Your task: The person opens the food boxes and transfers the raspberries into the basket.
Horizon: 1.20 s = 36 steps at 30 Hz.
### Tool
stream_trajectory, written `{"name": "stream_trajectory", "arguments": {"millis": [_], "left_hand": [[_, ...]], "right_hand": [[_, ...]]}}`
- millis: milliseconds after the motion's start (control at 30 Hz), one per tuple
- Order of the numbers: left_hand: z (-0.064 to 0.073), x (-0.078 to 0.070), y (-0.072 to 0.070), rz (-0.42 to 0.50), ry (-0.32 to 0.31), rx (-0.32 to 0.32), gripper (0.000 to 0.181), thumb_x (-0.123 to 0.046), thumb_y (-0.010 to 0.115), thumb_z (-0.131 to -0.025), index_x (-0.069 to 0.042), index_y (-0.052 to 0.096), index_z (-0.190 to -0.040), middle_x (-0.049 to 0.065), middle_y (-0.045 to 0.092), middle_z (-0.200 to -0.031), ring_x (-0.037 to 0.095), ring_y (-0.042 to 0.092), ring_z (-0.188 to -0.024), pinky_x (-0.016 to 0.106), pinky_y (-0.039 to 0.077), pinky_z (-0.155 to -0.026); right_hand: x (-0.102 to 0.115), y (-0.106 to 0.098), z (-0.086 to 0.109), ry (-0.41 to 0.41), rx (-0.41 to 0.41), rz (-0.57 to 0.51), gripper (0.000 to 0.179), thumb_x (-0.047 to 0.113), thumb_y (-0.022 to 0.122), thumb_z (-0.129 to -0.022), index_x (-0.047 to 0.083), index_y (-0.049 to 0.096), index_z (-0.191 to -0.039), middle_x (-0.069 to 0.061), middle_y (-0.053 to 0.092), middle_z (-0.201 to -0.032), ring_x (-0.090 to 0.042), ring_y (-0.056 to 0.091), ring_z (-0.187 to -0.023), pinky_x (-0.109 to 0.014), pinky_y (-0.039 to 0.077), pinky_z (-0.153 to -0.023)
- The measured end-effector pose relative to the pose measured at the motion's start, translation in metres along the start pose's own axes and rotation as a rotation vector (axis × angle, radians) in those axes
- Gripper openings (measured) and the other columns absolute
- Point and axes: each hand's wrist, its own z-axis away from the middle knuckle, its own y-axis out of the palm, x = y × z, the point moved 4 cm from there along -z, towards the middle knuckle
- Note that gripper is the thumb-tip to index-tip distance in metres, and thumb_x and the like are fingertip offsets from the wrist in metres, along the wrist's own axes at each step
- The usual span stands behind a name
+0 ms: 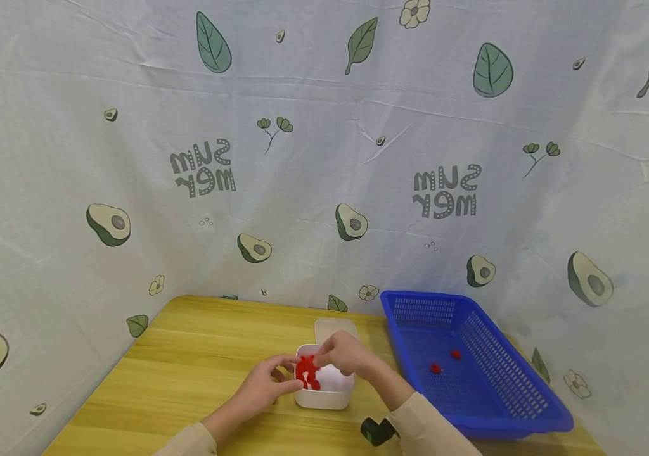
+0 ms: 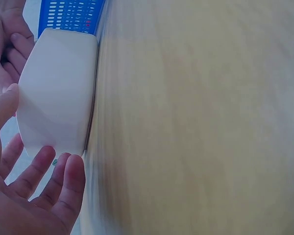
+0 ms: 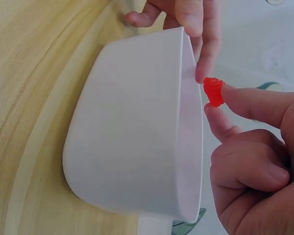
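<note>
A white square box (image 1: 324, 399) stands uncovered on the wooden table, with several red raspberries (image 1: 307, 372) gathered in its left part. My left hand (image 1: 262, 386) holds the box at its left side, thumb and fingers spread along the rim. Over the box's far side, my right hand (image 1: 346, 353) pinches a single red raspberry (image 3: 214, 91) between thumb and forefinger. The right wrist view shows that raspberry just outside the rim line, close to the left hand's fingertips (image 3: 201, 76). From the left wrist, only the box's outer wall (image 2: 59, 93) shows; its contents are hidden.
On the right stands a blue perforated basket (image 1: 473, 415) with two red raspberries (image 1: 435, 368) in it. Behind the box lies a pale lid (image 1: 336, 325). A small black object (image 1: 378, 431) sits by the right sleeve. A printed curtain (image 1: 302, 190) hangs behind the table.
</note>
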Motion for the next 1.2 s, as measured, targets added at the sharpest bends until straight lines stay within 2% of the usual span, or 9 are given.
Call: {"name": "stream_trajectory", "arguments": {"millis": [500, 667, 900, 1200], "left_hand": [[0.000, -0.001, 0.000, -0.004, 0.000, -0.003, 0.050, -0.033, 0.078, -0.088, -0.012, 0.063, -0.131, 0.008, 0.061, -0.116, 0.023, 0.056, -0.093, 0.032, 0.053, -0.065], [0.001, -0.002, 0.000, -0.004, -0.005, -0.005, 0.050, -0.033, 0.078, -0.088, -0.013, 0.063, -0.132, 0.007, 0.061, -0.116, 0.023, 0.056, -0.093, 0.032, 0.053, -0.065], [0.001, -0.002, 0.001, -0.004, -0.005, -0.003, 0.049, -0.032, 0.078, -0.089, -0.012, 0.063, -0.131, 0.007, 0.061, -0.116, 0.023, 0.056, -0.094, 0.032, 0.053, -0.065], [0.000, -0.001, 0.000, 0.001, -0.011, -0.003, 0.049, -0.031, 0.079, -0.088, -0.012, 0.063, -0.131, 0.007, 0.061, -0.115, 0.023, 0.056, -0.094, 0.033, 0.053, -0.065]], "right_hand": [[0.003, -0.024, 0.006, 0.009, 0.005, -0.134, 0.015, 0.014, 0.071, -0.092, 0.003, 0.075, -0.100, 0.005, 0.037, -0.055, -0.009, 0.025, -0.044, -0.021, 0.024, -0.043], [0.002, -0.038, 0.010, 0.032, -0.029, -0.127, 0.017, 0.017, 0.072, -0.092, 0.005, 0.074, -0.103, 0.004, 0.037, -0.057, -0.011, 0.026, -0.044, -0.022, 0.025, -0.044], [-0.003, -0.060, 0.016, 0.031, -0.061, -0.174, 0.020, 0.015, 0.070, -0.093, 0.000, 0.073, -0.107, 0.005, 0.031, -0.054, -0.010, 0.022, -0.044, -0.022, 0.022, -0.043], [-0.018, -0.091, 0.025, 0.085, -0.158, -0.133, 0.018, 0.016, 0.070, -0.094, 0.003, 0.076, -0.105, 0.004, 0.033, -0.056, -0.011, 0.023, -0.044, -0.023, 0.023, -0.043]]}}
